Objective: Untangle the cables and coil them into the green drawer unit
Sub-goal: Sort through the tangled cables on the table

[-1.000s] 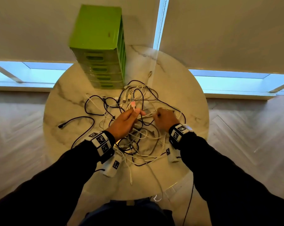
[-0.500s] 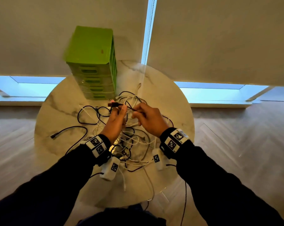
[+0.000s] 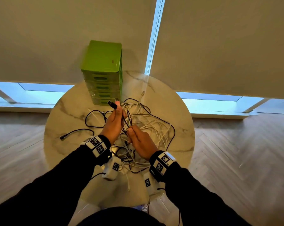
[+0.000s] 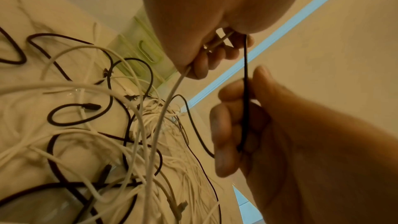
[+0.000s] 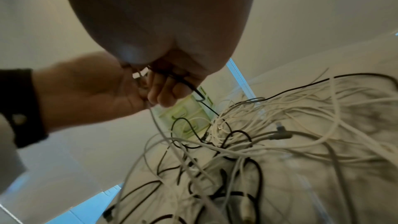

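Observation:
A tangle of black and white cables (image 3: 151, 128) lies on the round marble table (image 3: 64, 121). The green drawer unit (image 3: 103, 74) stands at the table's far side with its drawers closed. My left hand (image 3: 116, 119) is raised in front of the unit and grips a black cable (image 3: 125, 122) just below its USB plug (image 3: 112, 104). A white cable (image 4: 170, 94) also runs out of that fist (image 4: 212, 55). My right hand (image 3: 136, 136) is lower and nearer to me. It pinches the same black cable (image 4: 245, 67), stretched between the two hands. The same tangle (image 5: 247, 142) spreads under my right hand (image 5: 163, 93).
A loose black cable end (image 3: 62, 137) lies on the table's left part. More cable hangs over the near edge (image 3: 129, 185). Closed blinds (image 3: 219, 46) hang behind the table, and wood floor (image 3: 244, 152) surrounds it.
My left hand has lifted the black plug up and away, toward the drawer unit. My right hand has drawn back toward me along the black cable, and the cable between them is now taut.

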### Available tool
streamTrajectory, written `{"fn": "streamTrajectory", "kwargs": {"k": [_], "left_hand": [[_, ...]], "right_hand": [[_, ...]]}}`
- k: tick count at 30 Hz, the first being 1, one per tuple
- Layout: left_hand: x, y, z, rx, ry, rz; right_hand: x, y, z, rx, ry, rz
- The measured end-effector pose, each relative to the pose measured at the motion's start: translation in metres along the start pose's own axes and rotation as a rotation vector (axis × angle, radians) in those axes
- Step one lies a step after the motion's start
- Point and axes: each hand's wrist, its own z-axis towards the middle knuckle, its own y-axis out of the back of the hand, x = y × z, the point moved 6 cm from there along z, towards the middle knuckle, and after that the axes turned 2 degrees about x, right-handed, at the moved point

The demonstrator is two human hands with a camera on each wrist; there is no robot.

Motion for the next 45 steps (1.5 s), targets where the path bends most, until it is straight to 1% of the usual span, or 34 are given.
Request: {"fn": "streamTrajectory", "kwargs": {"k": [3, 5, 7, 10, 12, 14, 15, 16, 17, 18, 19, 20, 21, 22, 23, 25, 26, 27, 29, 30, 33, 35, 37, 39, 41, 43, 44, 45], "left_hand": [[-0.010, 0.006, -0.001, 0.002, 0.021, -0.314], [-0.019, 0.010, -0.001, 0.022, 0.022, -0.437], [-0.030, 0.016, 0.000, 0.020, 0.002, -0.464], [-0.049, 0.035, 0.001, 0.000, -0.032, -0.448], [-0.065, 0.053, 0.003, -0.022, -0.067, -0.443], [-0.078, 0.072, 0.006, -0.052, -0.086, -0.441], [-0.081, 0.080, 0.006, -0.066, -0.082, -0.422], [-0.081, 0.086, 0.007, -0.072, -0.069, -0.372], [-0.078, 0.090, 0.006, -0.065, -0.050, -0.276], [-0.072, 0.088, 0.005, -0.046, -0.028, -0.147], [-0.063, 0.082, 0.003, -0.021, -0.003, -0.015], [-0.051, 0.074, 0.002, 0.006, 0.028, 0.081], [-0.039, 0.064, 0.001, 0.026, 0.062, 0.127], [-0.027, 0.054, 0.000, 0.039, 0.100, 0.134], [-0.016, 0.046, 0.001, 0.042, 0.135, 0.133], [-0.001, 0.038, 0.006, 0.033, 0.180, 0.156], [0.002, 0.037, 0.009, 0.028, 0.193, 0.140], [0.004, 0.035, 0.012, 0.025, 0.205, 0.077], [0.000, 0.030, 0.015, 0.001, 0.210, -0.124], [-0.005, 0.029, 0.017, -0.024, 0.210, -0.225], [-0.023, 0.031, 0.021, -0.116, 0.206, -0.568], [-0.034, 0.041, 0.026, -0.168, 0.175, -0.714], [-0.045, 0.051, 0.030, -0.175, 0.122, -0.732], [-0.056, 0.054, 0.033, -0.152, 0.055, -0.695], [-0.070, 0.058, 0.034, -0.143, -0.011, -0.660], [-0.084, 0.072, 0.035, -0.167, -0.081, -0.619], [-0.090, 0.078, 0.035, -0.175, -0.110, -0.595], [-0.095, 0.083, 0.035, -0.175, -0.129, -0.561]], "right_hand": [[-0.010, 0.001, 0.003, -0.001, 0.040, -0.037], [-0.015, 0.000, 0.008, 0.026, 0.084, -0.144], [-0.024, -0.001, 0.013, 0.096, 0.054, -0.286], [-0.040, 0.005, 0.018, 0.212, -0.060, -0.457], [-0.054, 0.015, 0.022, 0.283, -0.107, -0.611], [-0.072, 0.030, 0.024, 0.359, -0.222, -0.754], [-0.078, 0.038, 0.025, 0.368, -0.290, -0.778], [-0.082, 0.045, 0.028, 0.350, -0.338, -0.786], [-0.080, 0.050, 0.033, 0.302, -0.356, -0.790], [-0.071, 0.054, 0.040, 0.231, -0.341, -0.777], [-0.058, 0.055, 0.049, 0.162, -0.288, -0.751], [-0.040, 0.053, 0.057, 0.091, -0.215, -0.658], [-0.022, 0.048, 0.062, 0.035, -0.138, -0.523], [-0.005, 0.043, 0.066, -0.009, -0.060, -0.417], [0.011, 0.036, 0.067, -0.038, 0.006, -0.373], [0.034, 0.020, 0.066, -0.034, 0.081, -0.360], [0.040, 0.013, 0.064, -0.017, 0.103, -0.357], [0.045, 0.008, 0.062, -0.003, 0.115, -0.360], [0.046, 0.003, 0.057, 0.037, 0.111, -0.330], [0.043, 0.002, 0.054, 0.068, 0.104, -0.274], [0.023, -0.003, 0.041, 0.186, 0.060, -0.138], [0.003, -0.002, 0.031, 0.229, 0.032, -0.096], [-0.016, 0.007, 0.024, 0.206, -0.023, -0.063], [-0.034, 0.026, 0.022, 0.153, -0.077, -0.103], [-0.044, 0.046, 0.024, 0.141, -0.097, -0.246], [-0.054, 0.059, 0.027, 0.214, -0.119, -0.445], [-0.056, 0.066, 0.026, 0.260, -0.161, -0.551], [-0.062, 0.076, 0.025, 0.276, -0.231, -0.618]]}}
